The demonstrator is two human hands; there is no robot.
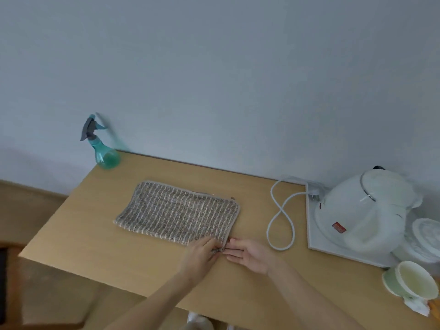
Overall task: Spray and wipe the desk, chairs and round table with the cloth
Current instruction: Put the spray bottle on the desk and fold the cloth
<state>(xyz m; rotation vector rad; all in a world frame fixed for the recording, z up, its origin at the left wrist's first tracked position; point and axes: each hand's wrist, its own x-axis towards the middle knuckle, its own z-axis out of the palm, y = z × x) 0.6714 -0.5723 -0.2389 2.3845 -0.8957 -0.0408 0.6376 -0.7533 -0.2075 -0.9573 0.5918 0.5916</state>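
Head view: cloth [177, 213] lies flat mid-table [78, 239], long axis left–right, spray bottle [102, 146] well beyond its far-left corner; left hand [201, 254] pinches its near-right corner, right hand [250, 254] spread, palm up, just beside that corner.

Plain pale grey-blue wall [214, 67] filling the upper frame, wooden floor [28, 210] at lower left, soft even light

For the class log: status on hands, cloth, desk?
Left hand pinching cloth corner; right hand open beside. Cloth flat on desk. Kettle cord nearby.
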